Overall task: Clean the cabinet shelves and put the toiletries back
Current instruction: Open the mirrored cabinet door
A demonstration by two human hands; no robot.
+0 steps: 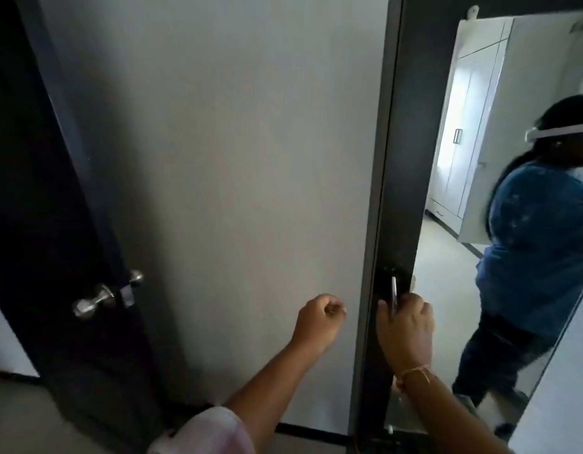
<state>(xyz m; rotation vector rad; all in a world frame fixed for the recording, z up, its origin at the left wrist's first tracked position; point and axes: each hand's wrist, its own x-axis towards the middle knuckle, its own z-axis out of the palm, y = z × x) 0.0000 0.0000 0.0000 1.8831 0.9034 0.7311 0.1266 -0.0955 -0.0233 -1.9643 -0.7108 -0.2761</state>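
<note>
A tall dark cabinet door (401, 158) with a mirror (500, 224) on its front stands to the right of a pale grey wall. My right hand (406, 326) is closed around the slim metal cabinet handle (394, 291) on the door's left edge. My left hand (319, 317) is a loose fist, held against the wall just left of the cabinet, with nothing in it. The shelves and toiletries are hidden behind the door.
A dark room door (54, 224) with a silver knob (93, 301) stands ajar at the left. The mirror reflects a person in a blue top and a white wardrobe (464, 126). Grey floor (28, 421) lies below.
</note>
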